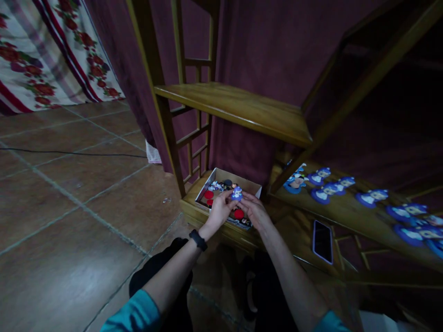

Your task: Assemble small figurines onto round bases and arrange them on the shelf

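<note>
Between my two hands is a small blue-and-white figurine (237, 193) on a round blue base. My left hand (220, 208) grips it from the left, fingers closed around its side. From the right, my right hand (254, 210) has its fingertips on the figurine's base. Both hands are above an open cardboard box (249, 185) on the lower wooden shelf. Inside it lie several small figurines (216, 186) and red round pieces (239, 214), partly hidden by my hands.
Several blue figurines (372, 197) stand along a shelf at the right. A phone (322, 241) lies on the lower shelf nearby. Above the box juts a wooden shelf board (238, 105), with an upright post (164, 124) to its left. A black cable (72, 152) crosses the tiled floor.
</note>
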The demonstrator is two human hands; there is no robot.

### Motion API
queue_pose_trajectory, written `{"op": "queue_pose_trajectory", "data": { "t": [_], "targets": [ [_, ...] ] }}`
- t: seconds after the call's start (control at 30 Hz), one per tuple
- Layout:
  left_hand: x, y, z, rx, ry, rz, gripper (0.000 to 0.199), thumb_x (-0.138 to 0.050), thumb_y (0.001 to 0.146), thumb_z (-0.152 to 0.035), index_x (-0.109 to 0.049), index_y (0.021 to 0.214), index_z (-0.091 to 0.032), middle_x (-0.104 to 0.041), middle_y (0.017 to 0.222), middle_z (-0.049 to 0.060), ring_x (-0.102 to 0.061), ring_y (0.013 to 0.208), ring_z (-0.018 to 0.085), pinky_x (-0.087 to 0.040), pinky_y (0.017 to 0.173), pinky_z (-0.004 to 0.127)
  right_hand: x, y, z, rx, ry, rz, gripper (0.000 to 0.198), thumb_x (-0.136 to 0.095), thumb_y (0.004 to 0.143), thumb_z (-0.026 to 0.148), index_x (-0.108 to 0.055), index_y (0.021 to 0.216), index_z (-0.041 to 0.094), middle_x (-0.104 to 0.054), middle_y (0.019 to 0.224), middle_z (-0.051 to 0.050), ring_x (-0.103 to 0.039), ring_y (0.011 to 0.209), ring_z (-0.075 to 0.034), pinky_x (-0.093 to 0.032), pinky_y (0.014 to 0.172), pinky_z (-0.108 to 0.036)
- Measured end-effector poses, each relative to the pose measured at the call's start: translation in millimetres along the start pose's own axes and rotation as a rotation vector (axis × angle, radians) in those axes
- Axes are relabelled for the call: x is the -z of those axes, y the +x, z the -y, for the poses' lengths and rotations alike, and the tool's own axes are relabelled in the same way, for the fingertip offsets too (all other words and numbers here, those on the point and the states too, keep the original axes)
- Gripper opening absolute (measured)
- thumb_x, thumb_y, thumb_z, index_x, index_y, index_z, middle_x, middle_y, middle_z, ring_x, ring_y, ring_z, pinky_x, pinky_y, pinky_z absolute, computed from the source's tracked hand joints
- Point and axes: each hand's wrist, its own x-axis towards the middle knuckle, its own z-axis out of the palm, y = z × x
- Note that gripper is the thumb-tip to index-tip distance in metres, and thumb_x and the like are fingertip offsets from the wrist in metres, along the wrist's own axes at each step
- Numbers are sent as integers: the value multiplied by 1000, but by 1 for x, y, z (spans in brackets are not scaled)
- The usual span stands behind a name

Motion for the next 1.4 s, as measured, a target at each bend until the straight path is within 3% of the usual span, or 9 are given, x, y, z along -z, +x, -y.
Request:
{"op": "queue_pose_trajectory", "data": {
  "t": [0.13,0.47,0.73,0.9,1.07,1.4],
  "targets": [
    [2,5,4,261,-377,10,43,-77,57,-23,-65,97,-14,-68,87,6,-61,75,16,-47,75,31,-5,0,-1,23,-1,28,35,-74,62,24,-64,95,20,-68,97,-2,-62,95,-17,-45,92,-35],
    [12,13,-5,551,-778,-6,21,-68,66,-3,-67,86,-9,-69,78,6,-62,67,8,-49,72,20,-5,9,-7,47,-172,-50,38,-74,60,35,-61,93,22,-65,94,-2,-61,83,-16,-50,72,-30],
    [16,20,2,618,-818,49,19,-57,76,-4,-63,92,-12,-68,81,6,-65,74,13,-52,76,28,-14,15,-9,119,-313,-111,37,-72,57,34,-56,88,21,-63,88,0,-59,73,-13,-47,65,-27],
    [16,21,4,618,-860,29,23,-52,78,-4,-61,98,-13,-67,83,7,-65,72,14,-52,76,31,-17,21,-15,209,-365,-156,35,-73,53,30,-54,81,20,-60,81,1,-56,71,-13,-46,69,-28],
    [13,22,3,620,-916,-31,29,-51,80,-7,-57,108,-15,-66,84,7,-64,68,14,-53,75,34,-17,20,-15,242,-451,-151,32,-69,59,37,-55,82,20,-61,81,1,-56,73,-15,-45,72,-30],
    [11,20,9,602,-983,-40,21,-50,82,-9,-60,100,-13,-66,81,7,-63,71,13,-51,76,30,-15,24,-22,246,-464,-156,30,-68,60,38,-57,82,20,-63,86,-2,-59,80,-18,-48,73,-33]
  ]
}}
